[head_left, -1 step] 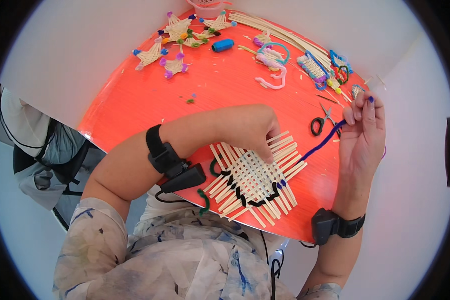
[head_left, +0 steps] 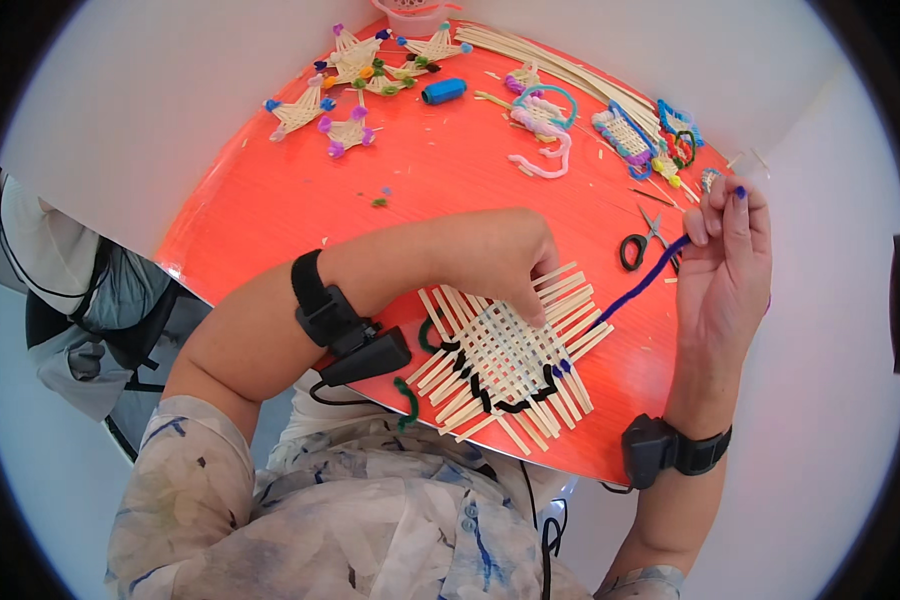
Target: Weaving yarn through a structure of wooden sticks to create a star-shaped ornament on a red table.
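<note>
A square mat of flat pale strips, woven over and under with loose strip ends all round, lies at the table's near edge. Black fuzzy yarn is threaded along its near sides, and green yarn hangs off its left corner. My left hand reaches across from the left and grips the mat's far right edge, thumb on top; the other fingers are mostly hidden. Raised at the right, my right hand pinches dark blue fuzzy yarn, which runs taut down to the mat's right side. A blue bit shows at a fingertip.
Scissors with black handles lie just left of my right hand. Woven stars, a blue yarn spool, small woven pieces and long pale strips lie farther back on the red table. White walls border it.
</note>
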Tool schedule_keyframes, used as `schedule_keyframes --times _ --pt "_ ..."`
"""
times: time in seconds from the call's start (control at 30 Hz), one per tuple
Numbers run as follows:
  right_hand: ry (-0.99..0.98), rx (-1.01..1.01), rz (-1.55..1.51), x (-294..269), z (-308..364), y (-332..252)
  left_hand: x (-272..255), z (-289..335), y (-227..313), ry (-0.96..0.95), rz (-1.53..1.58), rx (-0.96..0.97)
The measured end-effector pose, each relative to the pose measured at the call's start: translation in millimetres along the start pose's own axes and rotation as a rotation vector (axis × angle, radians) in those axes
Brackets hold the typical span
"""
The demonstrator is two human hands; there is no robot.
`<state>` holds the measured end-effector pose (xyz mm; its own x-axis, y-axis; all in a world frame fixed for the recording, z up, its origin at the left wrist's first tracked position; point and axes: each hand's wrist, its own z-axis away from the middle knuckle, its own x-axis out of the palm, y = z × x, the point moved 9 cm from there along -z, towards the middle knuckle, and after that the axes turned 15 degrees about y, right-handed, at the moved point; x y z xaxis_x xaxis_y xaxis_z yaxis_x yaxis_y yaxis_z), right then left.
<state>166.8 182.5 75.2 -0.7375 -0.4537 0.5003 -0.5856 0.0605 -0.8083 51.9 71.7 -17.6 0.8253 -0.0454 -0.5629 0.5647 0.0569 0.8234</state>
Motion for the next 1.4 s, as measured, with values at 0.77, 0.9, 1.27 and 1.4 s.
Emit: schedule_keyframes --times 0.77,0.9,1.27,1.4 --pt "-0.205 -0.285 0.73 35.1 57.9 8.6 -67.2 3.5 -7.2 0.479 0.007 -0.039" --pt "-0.178 -0.248 0.806 28.1 54.3 18.5 -70.5 3.2 -10.0 0.518 -0.039 -0.034" --pt "-0.299 -0.381 0.901 33.4 59.0 23.3 -74.1 5.7 -6.0 0.559 -0.018 -0.028" --pt "-0.314 -0.392 0.936 32.9 59.0 25.1 -73.5 6.0 -5.8 0.566 0.001 0.006"
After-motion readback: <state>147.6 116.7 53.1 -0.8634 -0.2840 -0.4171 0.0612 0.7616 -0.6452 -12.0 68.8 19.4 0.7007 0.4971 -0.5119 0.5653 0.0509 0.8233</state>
